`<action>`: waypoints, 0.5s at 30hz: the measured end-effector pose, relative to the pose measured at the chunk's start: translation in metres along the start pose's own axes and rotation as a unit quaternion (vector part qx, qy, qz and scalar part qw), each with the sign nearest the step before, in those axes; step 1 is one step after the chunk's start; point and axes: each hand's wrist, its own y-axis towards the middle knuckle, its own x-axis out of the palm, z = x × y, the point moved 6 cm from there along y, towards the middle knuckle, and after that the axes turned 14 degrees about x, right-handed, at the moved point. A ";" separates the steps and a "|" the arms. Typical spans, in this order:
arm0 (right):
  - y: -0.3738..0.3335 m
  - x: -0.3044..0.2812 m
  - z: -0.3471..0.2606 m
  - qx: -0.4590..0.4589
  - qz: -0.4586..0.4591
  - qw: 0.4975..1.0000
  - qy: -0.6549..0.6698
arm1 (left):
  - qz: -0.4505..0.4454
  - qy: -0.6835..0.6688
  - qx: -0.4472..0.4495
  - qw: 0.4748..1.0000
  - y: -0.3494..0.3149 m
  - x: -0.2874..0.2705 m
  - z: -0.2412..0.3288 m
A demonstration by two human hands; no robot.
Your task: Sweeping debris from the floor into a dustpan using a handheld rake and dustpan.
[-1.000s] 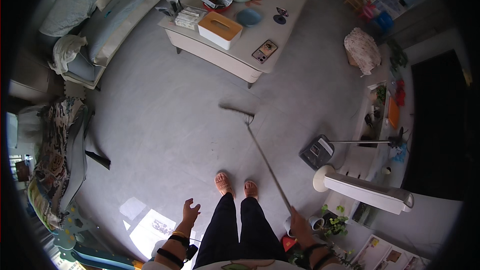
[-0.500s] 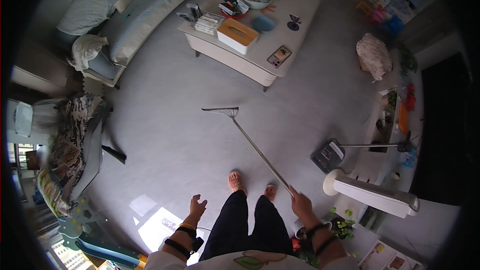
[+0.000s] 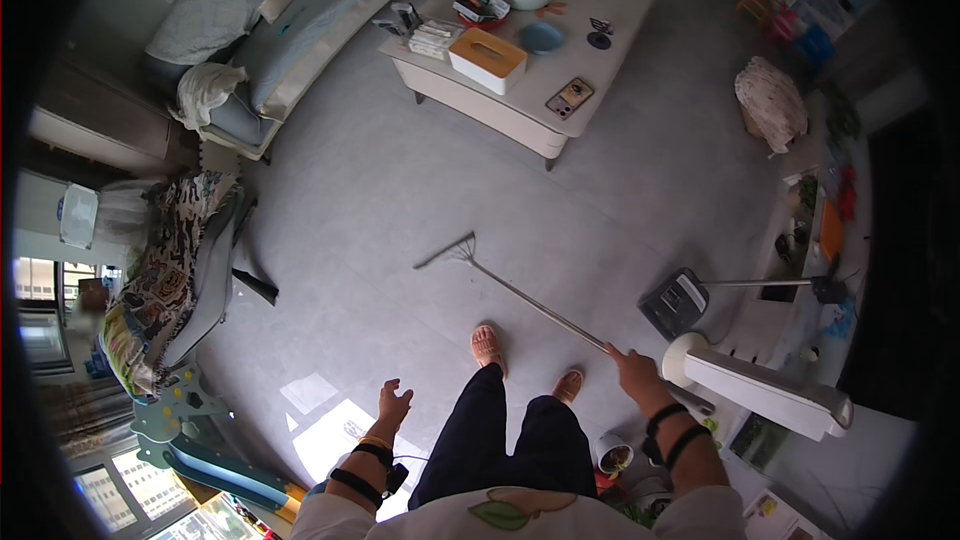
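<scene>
The broom (image 3: 540,305) has swung to a sharper slant across the floor (image 3: 335,230), ahead of the feet (image 3: 488,348); I judge it light, stiff-shafted, best gripped where my right hand (image 3: 636,374) wraps its upper shaft (image 3: 575,328), my left hand (image 3: 394,404) empty, fingers (image 3: 391,386) half-curled.

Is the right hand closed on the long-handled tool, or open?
Closed: the right hand curls round the long-handled tool, which shows on both sides of the hand.
</scene>
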 end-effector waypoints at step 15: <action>-0.063 0.036 0.147 0.270 0.087 0.919 0.273 | -0.045 0.004 0.039 0.998 -0.035 0.061 0.063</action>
